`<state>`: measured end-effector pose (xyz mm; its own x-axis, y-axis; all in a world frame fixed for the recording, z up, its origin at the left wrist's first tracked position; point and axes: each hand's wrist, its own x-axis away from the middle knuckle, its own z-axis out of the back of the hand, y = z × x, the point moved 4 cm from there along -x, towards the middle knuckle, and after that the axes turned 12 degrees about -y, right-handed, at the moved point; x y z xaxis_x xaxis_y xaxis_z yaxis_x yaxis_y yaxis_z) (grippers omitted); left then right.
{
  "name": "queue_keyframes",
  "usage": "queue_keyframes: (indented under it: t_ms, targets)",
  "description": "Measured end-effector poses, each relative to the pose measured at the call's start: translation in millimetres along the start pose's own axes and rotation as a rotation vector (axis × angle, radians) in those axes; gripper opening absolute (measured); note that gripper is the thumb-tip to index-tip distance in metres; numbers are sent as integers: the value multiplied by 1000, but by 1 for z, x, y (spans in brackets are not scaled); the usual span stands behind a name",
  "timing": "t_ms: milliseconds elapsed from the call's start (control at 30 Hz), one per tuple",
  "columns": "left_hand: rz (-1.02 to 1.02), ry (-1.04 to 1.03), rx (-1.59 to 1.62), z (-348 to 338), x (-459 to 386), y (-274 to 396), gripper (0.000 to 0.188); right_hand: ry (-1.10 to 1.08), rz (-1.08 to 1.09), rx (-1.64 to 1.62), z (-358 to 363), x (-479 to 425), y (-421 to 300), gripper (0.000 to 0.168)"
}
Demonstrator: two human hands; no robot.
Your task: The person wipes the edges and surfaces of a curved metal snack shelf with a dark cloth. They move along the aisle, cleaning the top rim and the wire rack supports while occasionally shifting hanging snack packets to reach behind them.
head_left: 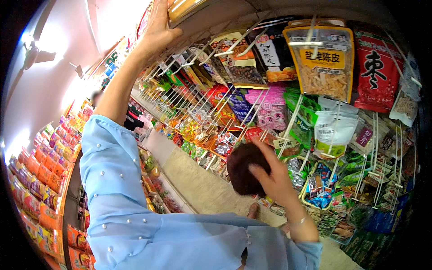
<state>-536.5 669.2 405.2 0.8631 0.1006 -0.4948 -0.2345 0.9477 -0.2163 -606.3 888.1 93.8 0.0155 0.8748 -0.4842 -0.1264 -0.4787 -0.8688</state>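
Observation:
My left hand (158,28) is raised at the top of the picture, its fingertips cut off by the edge. Beside it is part of a container with yellow contents (185,8); whether the hand grips it cannot be told. Lower down, my right hand (275,179) holds a dark brown, round, soft-looking thing (241,168), slightly blurred, with thumb and fingers against its right side. Behind that hand, snack bags hang on white wire hooks: a yellow-edged dried peel pouch (325,64), a red bag (378,71), a white pouch (334,131) and a green bag (300,114).
Protruding hooks (233,52) line the rack on the right, above baskets of small packets (319,189). Shelves of orange and purple packaged goods (44,175) stand at the left. A pale floor aisle (189,175) runs between. Another person (133,119) is farther down it. A ceiling fan (32,55) hangs upper left.

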Motion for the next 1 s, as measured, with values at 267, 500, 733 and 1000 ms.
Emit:
queue_keyframes:
  t_ms: [267,500,733,1000]
  targets:
    - [35,-90,-29,-2,-5,4,95,578,321,442,18,-204,-18,61]
    - [-44,-84,138,-5,-2,-19,98,982,877,-171,43,-293,-41,62]
    - [-17,-154,345,-4,-7,-12,94,842,1053,-156,26,-296,-86,56]
    - [15,-206,306,-1,-6,-9,100,940,880,264,84,-355,-48,55]
